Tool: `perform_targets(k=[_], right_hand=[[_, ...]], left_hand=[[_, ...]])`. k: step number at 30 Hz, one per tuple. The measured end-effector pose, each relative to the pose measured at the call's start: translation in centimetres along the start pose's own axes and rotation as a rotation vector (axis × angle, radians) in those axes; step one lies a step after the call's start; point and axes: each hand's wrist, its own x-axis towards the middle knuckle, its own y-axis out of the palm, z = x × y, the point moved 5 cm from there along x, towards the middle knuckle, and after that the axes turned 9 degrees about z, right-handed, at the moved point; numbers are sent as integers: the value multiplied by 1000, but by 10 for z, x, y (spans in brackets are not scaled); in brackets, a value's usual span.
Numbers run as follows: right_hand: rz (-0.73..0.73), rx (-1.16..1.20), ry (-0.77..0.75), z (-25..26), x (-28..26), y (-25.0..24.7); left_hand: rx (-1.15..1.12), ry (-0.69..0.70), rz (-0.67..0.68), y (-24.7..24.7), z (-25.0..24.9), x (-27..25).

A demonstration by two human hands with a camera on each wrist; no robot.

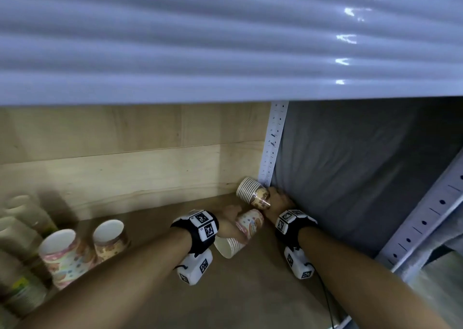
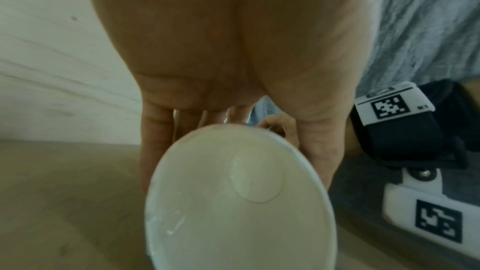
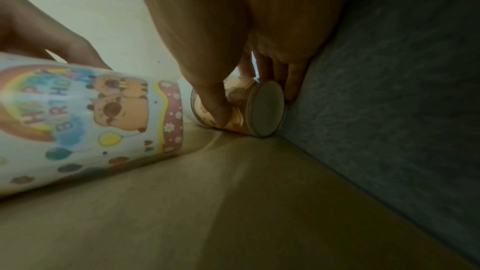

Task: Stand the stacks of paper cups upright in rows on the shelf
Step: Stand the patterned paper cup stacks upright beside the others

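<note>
Two stacks of printed paper cups lie on their sides at the shelf's back right corner. My left hand [image 1: 229,222] grips the nearer, pastel birthday-print stack [image 1: 241,231], whose white open mouth [image 2: 239,198] faces me. My right hand [image 1: 278,201] grips the brown bear-print stack [image 1: 253,193] near its base [image 3: 267,108], thumb on its side and fingers behind, close to the grey cloth wall. Two more stacks stand upright at the left: a pastel one [image 1: 64,256] and a brown one [image 1: 110,237].
A wooden back panel [image 1: 125,158] and a perforated white post [image 1: 273,143] close the shelf behind. Grey cloth [image 1: 350,173] covers the right side. A ribbed white shelf [image 1: 225,40] hangs overhead. Pale bottles or packs [image 1: 17,228] crowd the far left.
</note>
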Motion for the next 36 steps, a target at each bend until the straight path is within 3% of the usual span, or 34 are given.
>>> perform_targets(k=[9, 16, 24, 31, 36], right_hand=[[-3, -7, -17, 8, -13, -7], [-34, -38, -52, 33, -32, -36], [-47, -32, -162, 78, -52, -60], [41, -22, -297, 113, -55, -57], [39, -22, -347, 127, -44, -52]], left_hand=[[-71, 13, -23, -12, 11, -27], [-157, 66, -204, -33, 22, -57], [-452, 86, -440, -35, 44, -82], [-626, 73, -616, -27, 59, -83], [-729, 40, -655, -25, 70, -67]])
